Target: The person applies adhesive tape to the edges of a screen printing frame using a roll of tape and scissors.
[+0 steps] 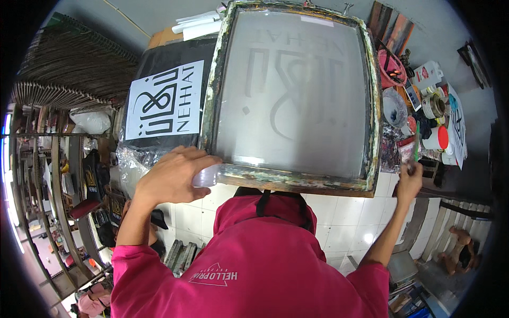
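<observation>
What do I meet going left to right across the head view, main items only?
White plastic bundle → white sheet with black print → framed mesh screen → right hand → white tub with red top.

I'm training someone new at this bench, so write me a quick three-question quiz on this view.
1. Which hand is at the near left corner of the screen frame?
2. Where is the large white-and-red tub? a) left of the frame b) right of the frame c) on the frame
3. True or false: the white sheet left of the frame bears black print.

Key: 1. the left hand; 2. b; 3. true.
</observation>
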Motion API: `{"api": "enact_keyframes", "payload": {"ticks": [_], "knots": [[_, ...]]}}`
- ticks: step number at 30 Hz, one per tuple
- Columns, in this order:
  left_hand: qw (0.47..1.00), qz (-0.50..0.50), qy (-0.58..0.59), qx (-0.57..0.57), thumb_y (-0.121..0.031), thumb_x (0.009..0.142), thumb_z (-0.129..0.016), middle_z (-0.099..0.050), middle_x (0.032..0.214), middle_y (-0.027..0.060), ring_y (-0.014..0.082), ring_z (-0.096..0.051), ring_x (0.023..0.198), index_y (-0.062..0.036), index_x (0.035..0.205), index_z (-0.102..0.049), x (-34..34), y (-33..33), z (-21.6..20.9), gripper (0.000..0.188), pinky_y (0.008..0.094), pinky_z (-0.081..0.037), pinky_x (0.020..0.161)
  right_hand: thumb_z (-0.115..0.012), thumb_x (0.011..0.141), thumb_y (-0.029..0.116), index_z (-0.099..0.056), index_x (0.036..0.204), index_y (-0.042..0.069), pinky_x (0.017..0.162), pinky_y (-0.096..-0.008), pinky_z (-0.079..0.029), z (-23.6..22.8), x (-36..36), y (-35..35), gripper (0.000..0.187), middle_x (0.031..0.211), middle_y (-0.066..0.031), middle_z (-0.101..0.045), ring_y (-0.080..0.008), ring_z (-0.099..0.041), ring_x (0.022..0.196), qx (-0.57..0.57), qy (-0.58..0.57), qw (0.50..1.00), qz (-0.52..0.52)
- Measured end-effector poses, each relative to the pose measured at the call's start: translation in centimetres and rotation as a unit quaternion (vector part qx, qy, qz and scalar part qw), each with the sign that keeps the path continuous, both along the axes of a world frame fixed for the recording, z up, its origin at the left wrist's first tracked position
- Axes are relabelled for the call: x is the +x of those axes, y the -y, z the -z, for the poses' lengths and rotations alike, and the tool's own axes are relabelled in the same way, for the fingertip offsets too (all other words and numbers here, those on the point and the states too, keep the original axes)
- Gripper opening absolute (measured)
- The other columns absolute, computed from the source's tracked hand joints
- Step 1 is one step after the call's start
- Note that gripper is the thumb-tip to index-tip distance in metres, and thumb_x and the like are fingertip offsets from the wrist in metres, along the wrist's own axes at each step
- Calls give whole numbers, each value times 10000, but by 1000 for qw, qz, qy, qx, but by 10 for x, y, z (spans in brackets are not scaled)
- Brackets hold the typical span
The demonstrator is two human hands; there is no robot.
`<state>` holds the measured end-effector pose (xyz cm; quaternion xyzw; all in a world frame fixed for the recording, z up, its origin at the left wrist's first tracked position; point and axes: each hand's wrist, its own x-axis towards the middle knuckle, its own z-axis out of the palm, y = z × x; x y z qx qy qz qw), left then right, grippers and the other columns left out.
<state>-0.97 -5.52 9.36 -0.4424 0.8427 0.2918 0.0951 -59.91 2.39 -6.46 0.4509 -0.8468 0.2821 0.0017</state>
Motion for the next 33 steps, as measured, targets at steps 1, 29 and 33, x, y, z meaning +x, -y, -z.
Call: {"api": "enact_keyframes", "payload": {"ticks": [1,29,33], "knots": [[1000,-4,-6,-14,-237,699,-802,-738,1055,169,387,-695,996,-104,1310,-667,1,-1,0,640,483,-529,911,-679,942,166,-621,1164,-3,616,-347,-521,-34,29,-12,285,889,-118,-696,-190,-646,692,-20,144,989,-4],[990,43,94,-99,-258,706,-741,-717,793,251,410,-735,802,20,868,-742,-32,-2,34,322,478,-594,754,-592,972,182,-487,1337,-44,597,-526,-560,-58,434,-59,442,807,-238,-706,-422,-700,663,192,155,919,-308],[988,33,103,-106,-247,699,-737,-714,776,246,413,-733,785,31,866,-737,-28,-2,36,325,475,-592,742,-623,971,209,-518,1309,-11,649,-543,-532,-115,397,-60,417,755,-218,-690,-434,-693,691,260,231,874,-338]]}}
